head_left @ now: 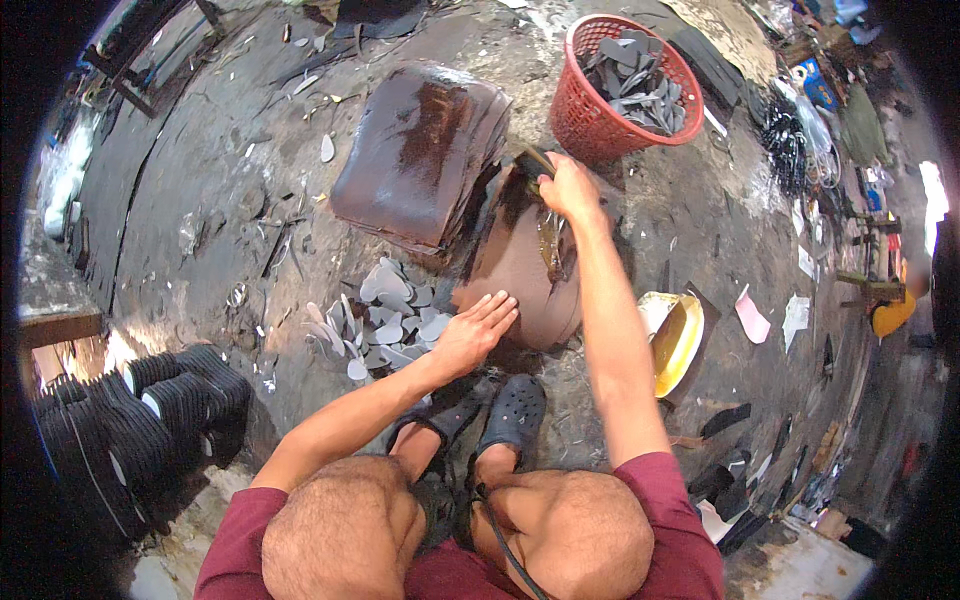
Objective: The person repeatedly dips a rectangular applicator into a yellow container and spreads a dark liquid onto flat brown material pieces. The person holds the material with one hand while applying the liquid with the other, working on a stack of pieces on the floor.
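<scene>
A brown sheet (530, 285) lies on the ground in front of my feet, and a wet, glossy streak of glue-like liquid runs down its right part. My left hand (477, 328) presses flat on the sheet's near left part, fingers stretched out. At the sheet's far end, my right hand (570, 188) is closed round a wide flat brush (533, 160), dark and stained; its working edge is partly hidden. Beyond and left of the sheet sits a stack of dark brown, shiny sheets (405, 160). Loose grey cut pieces (385, 315) are heaped left of my left hand.
A red plastic basket (580, 118) full of grey pieces stands beyond my right hand. Right of my right forearm rests a yellow cut-open container (682, 345). Rows of black soles (130, 430) stand at the lower left. Scraps (752, 318) litter the ground.
</scene>
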`<state>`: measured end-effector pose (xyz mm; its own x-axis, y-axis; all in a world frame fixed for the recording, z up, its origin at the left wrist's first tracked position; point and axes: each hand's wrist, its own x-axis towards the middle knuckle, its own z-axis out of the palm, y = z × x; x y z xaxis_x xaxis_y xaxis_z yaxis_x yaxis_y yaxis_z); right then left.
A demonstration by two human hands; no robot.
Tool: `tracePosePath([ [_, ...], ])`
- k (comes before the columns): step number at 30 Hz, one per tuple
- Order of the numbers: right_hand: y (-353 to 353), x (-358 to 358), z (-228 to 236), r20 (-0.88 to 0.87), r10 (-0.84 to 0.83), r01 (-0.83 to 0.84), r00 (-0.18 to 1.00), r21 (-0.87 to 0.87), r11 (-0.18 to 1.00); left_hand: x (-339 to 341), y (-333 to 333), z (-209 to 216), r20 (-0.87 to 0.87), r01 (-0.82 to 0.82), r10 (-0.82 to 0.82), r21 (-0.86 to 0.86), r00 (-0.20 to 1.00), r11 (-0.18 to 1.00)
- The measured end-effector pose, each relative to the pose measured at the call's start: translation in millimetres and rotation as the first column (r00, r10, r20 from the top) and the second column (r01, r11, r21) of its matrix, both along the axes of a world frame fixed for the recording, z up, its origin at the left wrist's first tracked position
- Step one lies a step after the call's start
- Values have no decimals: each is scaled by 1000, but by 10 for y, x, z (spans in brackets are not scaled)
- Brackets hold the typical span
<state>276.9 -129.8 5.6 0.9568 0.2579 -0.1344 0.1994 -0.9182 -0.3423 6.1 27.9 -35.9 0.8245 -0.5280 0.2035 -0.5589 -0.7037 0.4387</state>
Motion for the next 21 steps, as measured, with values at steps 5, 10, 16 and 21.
tracePosePath([
  [5, 531, -343, 450, -373, 545, -621, 751, -120, 774, -63, 20, -5, -47, -33, 36, 60, 998, 998],
  [10, 448, -830, 500, -254, 536, -549, 805, 23, 835, 116, 3, -12, -27, -60, 60, -6, 998, 998],
  [16, -171, -327, 248, 28, -9, 12, 1000, -89, 996, 240, 18, 31, -18, 38, -37, 44, 999, 998],
  [21, 111, -681, 295, -187, 303, -325, 935, -103, 940, 51, -127, -26, 65, 35, -43, 122, 997, 992],
])
